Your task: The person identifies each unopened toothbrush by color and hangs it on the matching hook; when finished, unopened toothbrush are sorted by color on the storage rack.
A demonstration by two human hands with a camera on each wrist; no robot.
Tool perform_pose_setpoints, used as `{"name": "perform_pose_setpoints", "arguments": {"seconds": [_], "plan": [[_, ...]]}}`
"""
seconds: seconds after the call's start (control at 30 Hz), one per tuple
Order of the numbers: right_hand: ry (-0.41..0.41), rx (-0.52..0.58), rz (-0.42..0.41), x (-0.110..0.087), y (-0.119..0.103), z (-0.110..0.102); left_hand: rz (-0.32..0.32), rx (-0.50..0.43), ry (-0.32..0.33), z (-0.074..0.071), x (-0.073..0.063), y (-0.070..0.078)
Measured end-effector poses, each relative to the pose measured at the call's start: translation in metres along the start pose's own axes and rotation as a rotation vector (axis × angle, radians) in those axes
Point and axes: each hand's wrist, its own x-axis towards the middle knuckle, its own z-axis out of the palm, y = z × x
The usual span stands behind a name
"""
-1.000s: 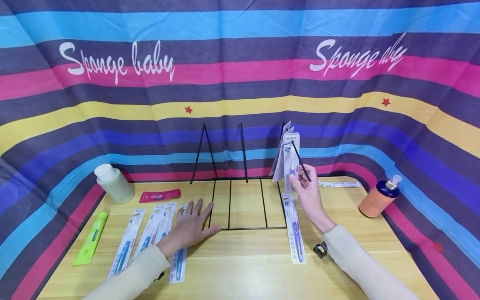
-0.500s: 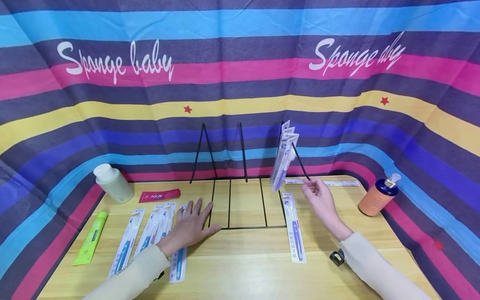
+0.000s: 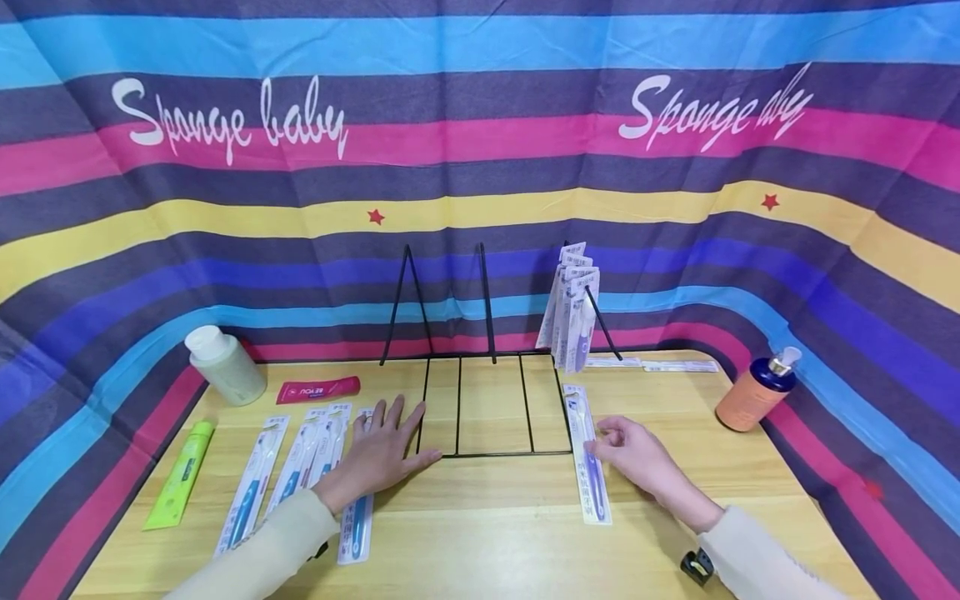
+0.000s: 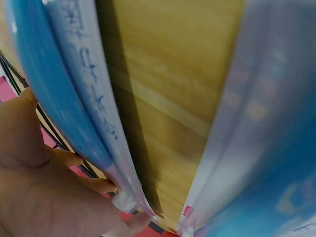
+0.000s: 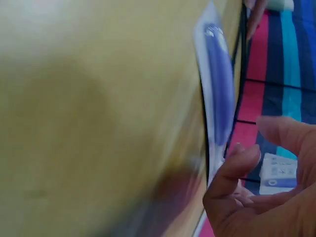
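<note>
Abt R hand (image 3: 637,458): rack (image 3: 527,404) L, orange btl (image 3: 752,400) R.

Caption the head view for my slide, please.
Right hand at a packaged purple toothbrush beside a black wire rack, left hand spread at its opposite edge.

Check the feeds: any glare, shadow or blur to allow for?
Head: mostly clear, pale glare on the near tabletop; left wrist: right-side toothbrush pack badly blurred, dark shadow along the left-side pack; right wrist: purple toothbrush soft, glare at top left.

Toothbrush pkgs (image 3: 252,487) L & R of rack (image 3: 487,307).
</note>
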Motion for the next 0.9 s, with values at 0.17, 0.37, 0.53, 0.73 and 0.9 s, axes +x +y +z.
{"name": "perform_pose_setpoints", "arguments": {"seconds": [0.17, 0.37, 0.53, 0.73, 0.9], "plan": [[-0.031, 0.014, 0.054, -0.006, 0.006, 0.005, 0.0, 0.005, -0.004, 0.0, 0.0, -0.001], [-0.052, 0.122, 0.099, -0.008, 0.008, 0.009, -0.004, 0.009, -0.002, 0.001, 0.002, -0.003], [-0.072, 0.173, 0.146, -0.011, 0.01, 0.011, -0.011, 0.008, -0.01, 0.002, 0.002, -0.003], [-0.032, 0.109, 0.118, -0.02, 0.008, 0.011, -0.009, 0.014, -0.008, 0.003, 0.002, -0.003], [-0.032, 0.101, 0.089, -0.028, 0.005, 0.01, -0.006, 0.026, -0.006, 0.003, 0.002, -0.003]]}}
